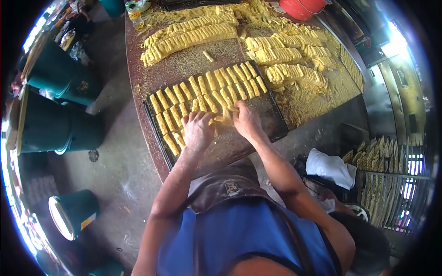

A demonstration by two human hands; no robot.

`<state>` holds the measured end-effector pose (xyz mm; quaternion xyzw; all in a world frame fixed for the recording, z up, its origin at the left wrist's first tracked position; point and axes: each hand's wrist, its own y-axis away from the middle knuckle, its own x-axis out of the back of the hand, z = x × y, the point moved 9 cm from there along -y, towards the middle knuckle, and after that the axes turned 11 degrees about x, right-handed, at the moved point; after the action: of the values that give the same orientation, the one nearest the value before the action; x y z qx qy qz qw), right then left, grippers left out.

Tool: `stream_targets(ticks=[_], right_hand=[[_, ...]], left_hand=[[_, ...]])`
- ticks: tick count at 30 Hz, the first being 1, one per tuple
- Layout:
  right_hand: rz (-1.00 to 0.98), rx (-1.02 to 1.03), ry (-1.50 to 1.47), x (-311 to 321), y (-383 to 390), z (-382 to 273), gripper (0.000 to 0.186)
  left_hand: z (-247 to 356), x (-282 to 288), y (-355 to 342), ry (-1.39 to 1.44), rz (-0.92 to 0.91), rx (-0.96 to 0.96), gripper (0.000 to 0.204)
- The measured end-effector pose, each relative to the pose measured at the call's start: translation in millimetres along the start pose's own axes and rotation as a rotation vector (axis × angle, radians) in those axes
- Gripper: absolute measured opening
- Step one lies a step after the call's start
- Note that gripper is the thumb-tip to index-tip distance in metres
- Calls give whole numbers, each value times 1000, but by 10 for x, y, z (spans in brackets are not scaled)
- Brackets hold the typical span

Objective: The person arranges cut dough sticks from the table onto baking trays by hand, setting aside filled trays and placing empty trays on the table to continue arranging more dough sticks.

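Observation:
A dark baking tray (255, 124) holds rows of pale yellow dough sticks (177, 92), with its lower middle and right partly bare. My left hand (199, 129), dusted pale, is over the lower rows with fingers curled down round dough pieces, partly hiding them. My right hand (246, 120), just right of it, pinches a dough stick (226, 115) at the end of a row. A loose stick (208, 56) lies on the table (145, 76) beyond the tray.
Piles of sliced dough (191, 37) lie across the table's back and right, among crumbs. A red bucket (299, 8) and plastic bottle (136, 16) stand at the back. Green tubs (46, 124) line the left. Loaded racks (382, 179) and a white sack (329, 168) are at the right.

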<state>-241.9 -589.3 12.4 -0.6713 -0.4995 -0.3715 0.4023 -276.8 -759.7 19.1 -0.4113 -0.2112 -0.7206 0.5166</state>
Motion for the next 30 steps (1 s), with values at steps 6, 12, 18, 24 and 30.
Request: stream_targets(ticks=[6,12,18,24,30], right_hand=[[-196,-214,-136,-185,10,-23,26],[-61,-130,-178,49,-103,225,16],[-75,117,-57,99,-100,202,20],[-323,170,-306,-211,-7,221,13],[-371,56,-375,-234,-162,687,20]], left_hand=[[-51,-45,-44,22,-5,-14,29],[256,-239,29,15,5,-13,32],[368,-493,114,-96,37,-90,33],[235,-438,-52,-189,-1,303,31],[95,-404,-48,-219,116,411,35]])
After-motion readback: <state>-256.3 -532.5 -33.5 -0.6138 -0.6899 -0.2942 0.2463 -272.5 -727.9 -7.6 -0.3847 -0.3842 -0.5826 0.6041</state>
